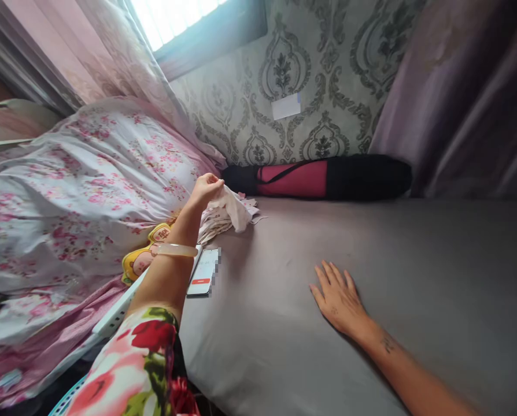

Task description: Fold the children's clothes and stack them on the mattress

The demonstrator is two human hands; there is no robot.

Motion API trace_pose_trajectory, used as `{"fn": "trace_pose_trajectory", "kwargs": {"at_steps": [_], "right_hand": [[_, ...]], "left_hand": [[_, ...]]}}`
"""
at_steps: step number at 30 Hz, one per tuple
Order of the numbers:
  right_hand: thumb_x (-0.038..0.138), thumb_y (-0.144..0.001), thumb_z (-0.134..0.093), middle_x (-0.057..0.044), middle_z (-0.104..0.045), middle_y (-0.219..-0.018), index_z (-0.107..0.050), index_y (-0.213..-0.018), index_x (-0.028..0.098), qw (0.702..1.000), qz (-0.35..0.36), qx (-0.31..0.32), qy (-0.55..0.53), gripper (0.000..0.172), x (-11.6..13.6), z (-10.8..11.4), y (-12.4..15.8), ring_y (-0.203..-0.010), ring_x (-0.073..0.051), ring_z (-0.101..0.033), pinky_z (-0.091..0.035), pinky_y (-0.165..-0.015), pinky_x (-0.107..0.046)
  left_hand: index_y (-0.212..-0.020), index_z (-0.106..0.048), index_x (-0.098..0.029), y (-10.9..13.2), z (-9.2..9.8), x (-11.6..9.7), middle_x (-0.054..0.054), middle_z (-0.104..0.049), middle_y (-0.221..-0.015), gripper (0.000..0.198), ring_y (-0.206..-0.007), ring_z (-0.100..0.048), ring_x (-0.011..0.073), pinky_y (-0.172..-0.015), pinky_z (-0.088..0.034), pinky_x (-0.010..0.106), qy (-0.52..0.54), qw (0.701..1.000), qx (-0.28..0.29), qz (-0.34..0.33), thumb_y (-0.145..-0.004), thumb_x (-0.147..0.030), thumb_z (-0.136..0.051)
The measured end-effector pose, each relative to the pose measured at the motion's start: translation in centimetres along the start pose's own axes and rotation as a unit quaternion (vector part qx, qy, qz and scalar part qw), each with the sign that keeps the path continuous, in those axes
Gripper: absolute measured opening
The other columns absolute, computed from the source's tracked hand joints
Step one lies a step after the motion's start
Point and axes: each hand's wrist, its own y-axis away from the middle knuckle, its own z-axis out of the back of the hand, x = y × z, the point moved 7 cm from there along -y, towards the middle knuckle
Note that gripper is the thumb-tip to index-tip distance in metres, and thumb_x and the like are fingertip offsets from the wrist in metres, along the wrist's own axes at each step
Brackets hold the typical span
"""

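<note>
My left hand [207, 188] reaches forward, its fingers pinched on a corner of a thin white cloth [235, 209]. The cloth hangs from the fingertips over a pile of folded pale fabric [215, 224]; whether the two touch is hard to tell. On the grey sheet [276, 329] my right hand [337, 297] lies palm down with its fingers spread, holding nothing. A phone [203, 273] with a lit screen rests beside my left forearm, near the bed's edge.
A long black and pink bag [293, 178] lies against the patterned wall. Bedding with pink flowers [80, 173] is heaped at the left, with a yellow cartoon item [139, 261] by it. A white basket rim [113, 318] shows under my left arm. Curtains hang on both sides.
</note>
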Motion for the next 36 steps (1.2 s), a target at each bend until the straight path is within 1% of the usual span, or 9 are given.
{"fn": "trace_pose_trajectory", "kwargs": {"at_steps": [5, 9, 14, 16, 19, 24, 31, 33, 36], "right_hand": [[0.032, -0.093, -0.037, -0.018, -0.050, -0.142, -0.053, -0.135, 0.012, 0.993, -0.006, -0.053, -0.103, 0.049, -0.6, 1.6, -0.1, -0.135, -0.029, -0.043, -0.030, -0.112, -0.051], [0.034, -0.095, -0.039, -0.016, -0.063, -0.119, -0.055, -0.124, 0.014, 0.946, -0.037, -0.191, -0.260, 0.038, -1.4, 7.0, -0.2, -0.107, -0.024, -0.062, -0.050, -0.094, -0.041], [0.050, -0.090, -0.053, -0.017, -0.055, -0.123, -0.043, -0.132, 0.017, 0.911, -0.048, -0.309, -0.269, 0.054, -1.6, 13.3, 0.5, -0.116, -0.030, -0.054, -0.046, -0.097, -0.047], [0.051, -0.086, -0.057, -0.020, -0.050, -0.130, -0.036, -0.139, 0.016, 0.911, -0.075, -0.325, -0.245, 0.067, -2.3, 14.1, 0.5, -0.122, -0.032, -0.049, -0.043, -0.101, -0.049], [0.043, -0.087, -0.054, -0.019, -0.050, -0.129, -0.035, -0.140, 0.017, 0.893, -0.132, -0.344, -0.257, 0.063, -4.7, 14.1, 0.4, -0.114, -0.028, -0.055, -0.048, -0.094, -0.044], [0.038, -0.088, -0.050, -0.012, -0.065, -0.110, -0.057, -0.120, 0.019, 0.870, -0.144, -0.346, -0.319, 0.038, -8.3, 14.8, -0.1, -0.098, -0.023, -0.063, -0.051, -0.086, -0.038], [0.057, -0.074, -0.067, -0.005, -0.073, -0.084, -0.070, -0.100, 0.019, 0.834, -0.105, -0.114, -0.529, 0.046, -8.4, 18.1, 0.1, -0.071, -0.018, -0.066, -0.052, -0.060, -0.027], [0.063, -0.072, -0.067, -0.004, -0.071, -0.073, -0.072, -0.096, 0.020, 0.835, -0.119, -0.048, -0.535, 0.049, -7.8, 19.2, 1.3, -0.062, -0.019, -0.065, -0.050, -0.051, -0.027], [0.069, -0.074, -0.061, -0.004, -0.070, -0.067, -0.074, -0.086, 0.022, 0.838, -0.141, -0.005, -0.527, 0.049, -7.8, 20.5, 2.7, -0.056, -0.020, -0.063, -0.048, -0.045, -0.027]], "left_hand": [[-0.090, -0.053, -0.017, 2.1, -4.6, -7.6, -0.008, -0.047, -0.054, 0.027, -0.043, -0.042, 0.0062, -0.047, -0.037, 0.018, 0.238, 0.971, -0.012, 0.006, -0.067, -0.020, -0.067], [-0.092, -0.058, -0.015, 5.4, -9.0, -12.6, -0.006, -0.052, -0.061, 0.027, -0.050, -0.051, 0.0054, -0.056, -0.047, 0.020, 0.380, 0.923, 0.052, -0.007, -0.068, -0.018, -0.070], [-0.097, -0.057, -0.015, 9.9, -13.2, -16.8, 0.001, -0.066, -0.084, 0.030, -0.078, -0.065, 0.0118, -0.078, -0.055, 0.028, 0.446, 0.884, 0.120, -0.071, -0.069, -0.017, -0.067], [-0.103, -0.055, -0.016, 11.7, -14.3, -18.3, 0.003, -0.068, -0.093, 0.033, -0.088, -0.067, 0.0143, -0.084, -0.054, 0.031, 0.438, 0.879, 0.151, -0.115, -0.071, -0.017, -0.064], [-0.107, -0.055, -0.018, 14.1, -15.2, -19.9, 0.003, -0.069, -0.097, 0.033, -0.093, -0.067, 0.0157, -0.085, -0.054, 0.032, 0.417, 0.874, 0.179, -0.171, -0.074, -0.019, -0.061], [-0.099, -0.061, -0.018, 15.3, -14.5, -19.7, 0.002, -0.070, -0.087, 0.021, -0.083, -0.068, 0.0145, -0.078, -0.054, 0.028, 0.374, 0.897, 0.128, -0.197, -0.079, -0.023, -0.063], [-0.084, -0.069, -0.016, 14.6, -11.6, -14.8, 0.001, -0.061, -0.076, 0.024, -0.071, -0.057, 0.0136, -0.064, -0.045, 0.024, 0.187, 0.964, 0.093, -0.162, -0.079, -0.039, -0.064], [-0.082, -0.070, -0.017, 14.9, -11.3, -13.7, 0.002, -0.059, -0.082, 0.025, -0.075, -0.055, 0.0141, -0.063, -0.043, 0.024, 0.140, 0.970, 0.119, -0.158, -0.079, -0.042, -0.064], [-0.080, -0.066, -0.018, 16.0, -13.2, -12.0, 0.001, -0.056, -0.077, 0.031, -0.069, -0.051, 0.0127, -0.058, -0.040, 0.023, 0.168, 0.948, 0.245, -0.113, -0.080, -0.049, -0.061]]}}
